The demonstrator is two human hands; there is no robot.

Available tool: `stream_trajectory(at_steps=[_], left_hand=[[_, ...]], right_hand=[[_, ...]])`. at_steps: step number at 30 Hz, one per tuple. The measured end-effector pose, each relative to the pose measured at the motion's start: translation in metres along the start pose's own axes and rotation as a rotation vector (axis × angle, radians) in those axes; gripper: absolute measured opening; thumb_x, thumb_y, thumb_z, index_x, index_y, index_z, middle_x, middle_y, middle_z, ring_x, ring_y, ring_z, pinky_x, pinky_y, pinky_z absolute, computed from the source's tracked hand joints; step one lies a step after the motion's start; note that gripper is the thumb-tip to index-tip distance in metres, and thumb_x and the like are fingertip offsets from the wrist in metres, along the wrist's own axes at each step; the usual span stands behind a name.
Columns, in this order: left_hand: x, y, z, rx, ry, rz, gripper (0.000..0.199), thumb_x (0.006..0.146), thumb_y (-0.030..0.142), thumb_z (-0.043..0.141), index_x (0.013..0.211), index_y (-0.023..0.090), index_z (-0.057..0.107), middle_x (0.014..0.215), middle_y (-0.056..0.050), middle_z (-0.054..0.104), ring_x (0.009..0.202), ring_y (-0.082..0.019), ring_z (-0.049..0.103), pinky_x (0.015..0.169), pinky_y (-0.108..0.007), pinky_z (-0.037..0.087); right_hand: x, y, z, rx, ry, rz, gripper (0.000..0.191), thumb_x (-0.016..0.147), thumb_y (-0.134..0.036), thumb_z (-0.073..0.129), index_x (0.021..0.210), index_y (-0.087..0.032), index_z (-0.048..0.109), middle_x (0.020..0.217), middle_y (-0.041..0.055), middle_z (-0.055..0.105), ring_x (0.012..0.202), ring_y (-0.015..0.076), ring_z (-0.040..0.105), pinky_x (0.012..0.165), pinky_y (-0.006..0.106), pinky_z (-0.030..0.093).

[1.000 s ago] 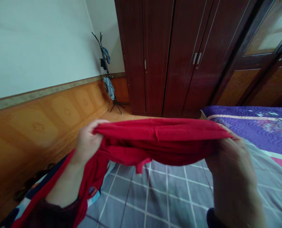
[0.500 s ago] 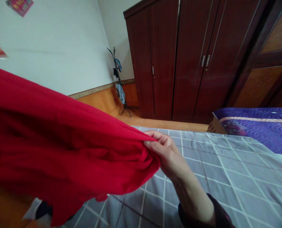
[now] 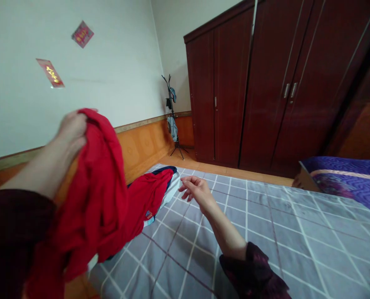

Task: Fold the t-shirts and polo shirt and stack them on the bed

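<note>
My left hand is raised at the left, its fingers closed round the top of a red garment that hangs down in folds. The lower part of the red cloth reaches over the bed's left side, where a small badge shows on it. White and dark blue cloth lies under and beside the red fabric. Over the grey checked bed sheet, my right hand holds nothing, its fingers apart and slightly curled, just right of that cloth.
Dark red wardrobes stand beyond the bed. A black coat rack with hanging items is in the corner. At the right is a purple quilted cover. Two red decorations are on the left wall.
My right hand has let go of the red garment. The cloth has dropped and bunched at the left, where my left hand now shows. The view has shifted left.
</note>
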State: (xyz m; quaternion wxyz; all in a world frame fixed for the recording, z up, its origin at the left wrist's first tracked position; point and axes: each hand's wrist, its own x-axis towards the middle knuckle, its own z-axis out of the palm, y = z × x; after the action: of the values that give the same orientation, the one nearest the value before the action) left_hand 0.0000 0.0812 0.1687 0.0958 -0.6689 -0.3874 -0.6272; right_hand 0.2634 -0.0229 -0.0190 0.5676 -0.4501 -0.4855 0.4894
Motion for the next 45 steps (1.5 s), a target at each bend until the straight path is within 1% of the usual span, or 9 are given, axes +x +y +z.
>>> stream_trajectory(at_steps=[3, 6, 12, 16, 21, 29, 34, 39, 45], left_hand=[[-0.014, -0.035, 0.024, 0.051, -0.341, -0.228, 0.038, 0.100, 0.032, 0.034, 0.122, 0.005, 0.050, 0.107, -0.009, 0.062, 0.091, -0.017, 0.064, 0.077, -0.032, 0.052], [-0.064, -0.071, 0.056, 0.149, -0.579, -0.354, 0.058, 0.094, 0.038, 0.044, 0.139, 0.004, 0.028, 0.131, -0.022, 0.051, 0.105, -0.021, 0.061, 0.081, -0.032, 0.051], [-0.180, -0.145, 0.091, 0.490, -0.901, -0.456, 0.090, 0.073, 0.055, 0.062, 0.142, 0.008, 0.030, 0.146, -0.028, 0.030, 0.134, -0.041, 0.029, 0.103, -0.054, 0.028], [-0.224, -0.182, 0.101, 0.659, -1.032, -0.495, 0.078, 0.080, 0.058, 0.048, 0.141, 0.013, 0.031, 0.136, -0.026, 0.044, 0.124, -0.038, 0.044, 0.096, -0.054, 0.033], [-0.236, -0.205, 0.107, 0.723, -1.066, -0.401, 0.075, 0.086, 0.061, 0.037, 0.141, 0.011, 0.031, 0.129, -0.023, 0.050, 0.118, -0.036, 0.048, 0.094, -0.048, 0.036], [-0.232, -0.203, 0.099, 0.735, -1.111, -0.238, 0.060, 0.090, 0.046, 0.039, 0.137, 0.010, 0.039, 0.118, -0.019, 0.057, 0.112, -0.031, 0.053, 0.090, -0.040, 0.040], [-0.237, -0.212, 0.100, 0.687, -1.097, -0.241, 0.058, 0.090, 0.045, 0.038, 0.136, 0.010, 0.040, 0.122, -0.018, 0.056, 0.114, -0.030, 0.052, 0.093, -0.041, 0.039], [-0.248, -0.234, 0.106, 0.704, -1.018, -0.260, 0.066, 0.087, 0.049, 0.042, 0.140, 0.010, 0.034, 0.132, -0.020, 0.049, 0.124, -0.031, 0.046, 0.098, -0.041, 0.037], [-0.248, -0.243, 0.113, 0.769, -0.996, -0.341, 0.096, 0.078, 0.066, 0.044, 0.142, -0.002, 0.022, 0.134, -0.031, 0.044, 0.125, -0.039, 0.044, 0.100, -0.047, 0.033]], right_hand=[[0.022, 0.035, -0.008, -0.119, 0.083, 0.054, 0.028, 0.076, -0.038, 0.052, 0.089, -0.014, 0.058, 0.070, 0.0029, 0.066, 0.045, 0.0101, 0.057, 0.039, 0.019, 0.036], [0.034, 0.075, -0.017, -0.278, 0.184, 0.085, 0.025, 0.076, -0.030, 0.051, 0.093, -0.012, 0.059, 0.066, 0.0023, 0.064, 0.046, 0.0113, 0.056, 0.044, 0.021, 0.037], [0.040, 0.135, -0.035, -0.592, 0.334, 0.019, 0.030, 0.075, -0.023, 0.047, 0.095, -0.012, 0.065, 0.063, 0.0032, 0.061, 0.062, 0.0173, 0.059, 0.060, 0.027, 0.039], [0.050, 0.152, -0.040, -0.686, 0.334, -0.019, 0.036, 0.075, -0.031, 0.044, 0.097, -0.013, 0.067, 0.060, 0.0019, 0.060, 0.060, 0.0188, 0.057, 0.059, 0.028, 0.038], [0.057, 0.163, -0.044, -0.679, 0.310, -0.033, 0.044, 0.076, -0.040, 0.041, 0.096, -0.011, 0.066, 0.057, 0.0011, 0.058, 0.054, 0.0191, 0.056, 0.055, 0.029, 0.038], [0.057, 0.168, -0.045, -0.547, 0.336, 0.043, 0.042, 0.073, -0.046, 0.049, 0.093, -0.014, 0.068, 0.054, -0.0001, 0.056, 0.050, 0.0172, 0.051, 0.051, 0.029, 0.037], [0.056, 0.166, -0.044, -0.502, 0.333, 0.098, 0.044, 0.073, -0.048, 0.050, 0.095, -0.014, 0.068, 0.054, -0.0007, 0.053, 0.049, 0.0166, 0.049, 0.050, 0.029, 0.035], [0.056, 0.161, -0.043, -0.496, 0.326, 0.083, 0.041, 0.073, -0.045, 0.050, 0.094, -0.014, 0.067, 0.054, -0.0010, 0.053, 0.050, 0.0166, 0.050, 0.050, 0.028, 0.035], [0.055, 0.164, -0.044, -0.554, 0.311, 0.037, 0.041, 0.076, -0.042, 0.046, 0.095, -0.012, 0.066, 0.053, -0.0014, 0.052, 0.048, 0.0147, 0.047, 0.048, 0.027, 0.033]])
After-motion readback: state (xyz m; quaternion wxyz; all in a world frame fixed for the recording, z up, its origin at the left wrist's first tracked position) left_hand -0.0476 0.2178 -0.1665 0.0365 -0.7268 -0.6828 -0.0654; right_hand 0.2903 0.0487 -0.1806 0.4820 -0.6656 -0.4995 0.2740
